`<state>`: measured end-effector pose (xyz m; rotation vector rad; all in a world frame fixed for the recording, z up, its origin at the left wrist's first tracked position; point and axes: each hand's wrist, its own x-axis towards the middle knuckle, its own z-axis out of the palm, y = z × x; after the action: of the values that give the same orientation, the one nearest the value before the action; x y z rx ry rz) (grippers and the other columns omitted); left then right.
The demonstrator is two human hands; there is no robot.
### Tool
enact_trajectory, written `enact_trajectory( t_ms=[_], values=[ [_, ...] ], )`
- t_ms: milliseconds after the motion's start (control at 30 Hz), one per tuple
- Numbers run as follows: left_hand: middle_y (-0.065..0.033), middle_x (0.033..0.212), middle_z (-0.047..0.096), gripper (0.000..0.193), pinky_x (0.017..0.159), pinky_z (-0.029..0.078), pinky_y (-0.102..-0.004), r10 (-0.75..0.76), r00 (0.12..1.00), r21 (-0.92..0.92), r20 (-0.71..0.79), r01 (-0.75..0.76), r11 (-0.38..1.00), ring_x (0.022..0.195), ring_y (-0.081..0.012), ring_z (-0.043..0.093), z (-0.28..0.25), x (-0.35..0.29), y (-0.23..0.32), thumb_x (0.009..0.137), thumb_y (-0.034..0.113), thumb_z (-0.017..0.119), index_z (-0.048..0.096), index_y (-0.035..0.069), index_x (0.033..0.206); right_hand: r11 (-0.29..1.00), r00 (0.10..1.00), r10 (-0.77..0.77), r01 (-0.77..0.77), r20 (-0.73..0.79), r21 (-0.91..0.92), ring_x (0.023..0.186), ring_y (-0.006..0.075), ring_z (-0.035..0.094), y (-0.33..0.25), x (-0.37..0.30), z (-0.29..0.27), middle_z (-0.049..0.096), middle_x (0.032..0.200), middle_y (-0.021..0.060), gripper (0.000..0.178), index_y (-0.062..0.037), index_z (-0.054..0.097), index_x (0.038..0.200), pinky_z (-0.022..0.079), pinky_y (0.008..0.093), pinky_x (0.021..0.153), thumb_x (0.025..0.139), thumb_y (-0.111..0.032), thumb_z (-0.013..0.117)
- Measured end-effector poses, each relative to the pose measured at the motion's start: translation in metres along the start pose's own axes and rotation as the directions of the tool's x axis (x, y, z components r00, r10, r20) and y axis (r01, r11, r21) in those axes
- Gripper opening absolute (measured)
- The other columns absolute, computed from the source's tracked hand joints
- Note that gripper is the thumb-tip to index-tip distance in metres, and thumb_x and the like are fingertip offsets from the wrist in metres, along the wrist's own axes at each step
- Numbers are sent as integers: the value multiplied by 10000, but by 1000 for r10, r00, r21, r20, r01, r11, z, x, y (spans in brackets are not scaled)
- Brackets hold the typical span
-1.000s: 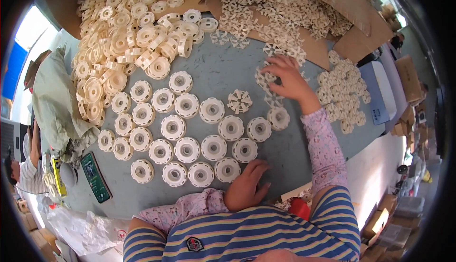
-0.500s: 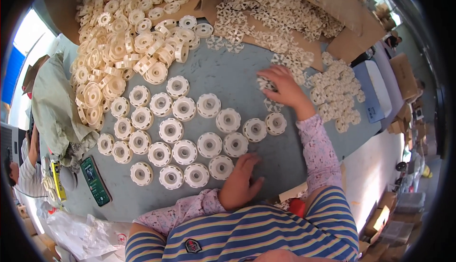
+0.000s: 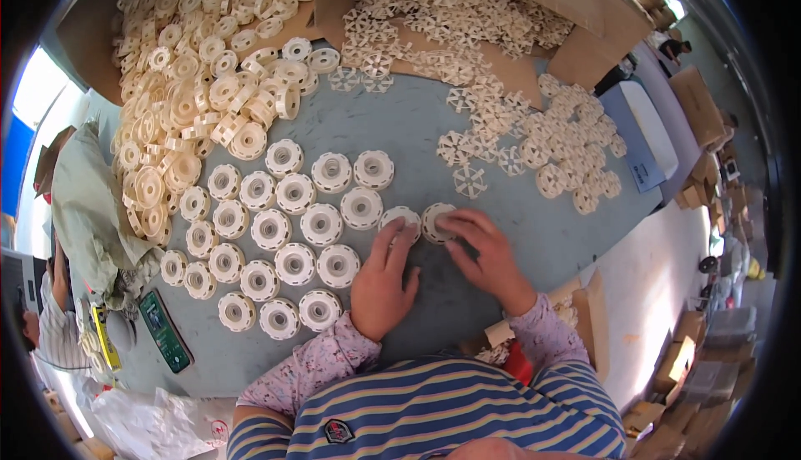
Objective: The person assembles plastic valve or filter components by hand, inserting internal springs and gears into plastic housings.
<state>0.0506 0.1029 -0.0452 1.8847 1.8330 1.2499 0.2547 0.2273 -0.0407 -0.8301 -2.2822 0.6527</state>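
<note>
L hand [image 3: 381,291] is over left white disc [image 3: 400,213], R hand [image 3: 491,261] over right white disc [image 3: 430,224] just beside; both half-spread, pinching or not: can't tell.

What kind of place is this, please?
Probably an assembly workshop: round white parts spread on a table, heaped cream rings, and small spoked pieces spilling from a cardboard box.

Around me is a workshop: cream plastic parts [image 3: 185,105] spilling from open cardboard boxes [image 3: 596,53] across a grey-blue worktable [image 3: 400,114], with more cartons [image 3: 697,108] crowding the right side.
</note>
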Motion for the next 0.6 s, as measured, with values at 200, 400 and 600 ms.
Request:
enact_trajectory(
  t_ms=[200,400,600],
  values=[
    [-130,1592,509,641,821,632,-425,-27,987,299,155,-21,954,1026,-339,693,9,0,-7,879,18,654,561,68,1511,928,949,51,-161,-311,-337,1354,419,595,104,61,-25,619,1470,231,445,-35,673,1400,491,507,1146,991,-195,745],
    [-141,1551,522,587,784,633,-411,-109,993,477,36,79,875,1046,-352,684,-5,0,-15,887,8,612,568,29,1472,987,987,161,-161,4,3,1412,474,533,72,66,11,651,1443,233,499,-43,648,1439,406,530,1218,1028,-323,698],
    [-205,1501,534,585,814,632,-419,-6,1000,310,-9,9,951,1087,-363,705,15,18,0,917,98,708,569,43,1483,757,923,-133,-141,-361,-638,1212,444,652,153,136,-41,710,1307,238,409,-4,709,1284,475,532,1108,1041,-331,676]
  ],
)
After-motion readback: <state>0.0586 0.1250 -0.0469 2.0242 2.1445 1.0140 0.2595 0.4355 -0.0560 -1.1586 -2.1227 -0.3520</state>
